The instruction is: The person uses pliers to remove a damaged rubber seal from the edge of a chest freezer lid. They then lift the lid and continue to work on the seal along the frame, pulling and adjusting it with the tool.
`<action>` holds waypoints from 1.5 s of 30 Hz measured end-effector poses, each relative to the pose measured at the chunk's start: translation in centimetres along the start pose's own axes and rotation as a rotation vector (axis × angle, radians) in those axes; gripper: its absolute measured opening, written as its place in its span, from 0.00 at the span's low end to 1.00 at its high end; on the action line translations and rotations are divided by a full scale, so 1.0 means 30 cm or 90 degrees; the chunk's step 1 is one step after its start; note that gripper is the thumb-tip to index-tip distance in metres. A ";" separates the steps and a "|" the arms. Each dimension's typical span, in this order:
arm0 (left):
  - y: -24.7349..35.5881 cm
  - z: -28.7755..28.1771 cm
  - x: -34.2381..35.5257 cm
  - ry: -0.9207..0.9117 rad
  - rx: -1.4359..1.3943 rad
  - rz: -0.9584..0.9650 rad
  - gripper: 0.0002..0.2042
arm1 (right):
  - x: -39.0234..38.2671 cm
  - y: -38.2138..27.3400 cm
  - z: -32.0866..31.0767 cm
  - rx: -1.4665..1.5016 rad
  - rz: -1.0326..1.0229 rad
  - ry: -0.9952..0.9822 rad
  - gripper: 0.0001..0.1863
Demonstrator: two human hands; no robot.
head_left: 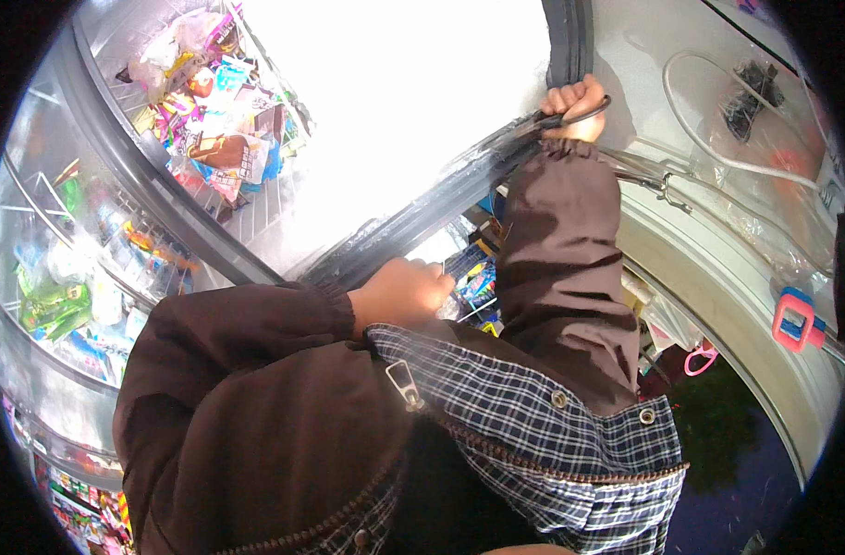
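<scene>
At the near edge of a freezer's dark frame (496, 153), my right hand (578, 100) is closed at the corner. A dark curved loop (596, 111) crosses it near the wrist; what the fingers grip is hidden. My left hand (404, 291) is a closed fist, close below the same frame and in front of my jacket. Its fingers hide whatever they hold. A bright white surface (422, 102) fills the area inside the frame. Wrapped ice creams (228, 148) lie in a wire basket at the far left of the freezer.
Further packages (62, 296) show through curved glass on the left. A white cable (691, 139) and clear plastic (765, 166) lie at the right. A pink and blue handle-like item (797, 319) sits on the right rim. Colourful packets (478, 282) lie between my arms.
</scene>
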State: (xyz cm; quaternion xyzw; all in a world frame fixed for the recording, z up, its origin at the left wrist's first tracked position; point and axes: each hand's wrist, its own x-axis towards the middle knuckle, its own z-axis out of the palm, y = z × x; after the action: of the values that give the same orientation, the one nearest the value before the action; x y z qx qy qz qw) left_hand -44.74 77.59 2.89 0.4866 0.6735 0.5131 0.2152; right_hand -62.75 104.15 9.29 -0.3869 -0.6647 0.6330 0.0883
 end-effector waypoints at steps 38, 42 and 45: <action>-0.009 0.027 0.001 -0.023 -0.035 -0.024 0.06 | -0.166 -0.012 0.023 -0.091 -0.589 -0.172 0.13; 0.000 0.027 0.000 -0.028 -0.015 -0.025 0.10 | -0.172 -0.003 0.026 0.107 -0.553 -0.449 0.12; 0.002 0.022 -0.002 -0.037 -0.035 -0.033 0.12 | -0.178 0.003 0.020 0.074 -0.528 -0.280 0.12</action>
State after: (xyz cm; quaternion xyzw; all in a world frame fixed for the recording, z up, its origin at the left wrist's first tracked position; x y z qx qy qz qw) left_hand -44.17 77.84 2.68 0.4778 0.6646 0.5116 0.2614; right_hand -59.40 100.33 11.09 0.0602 -0.7293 0.6475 0.2126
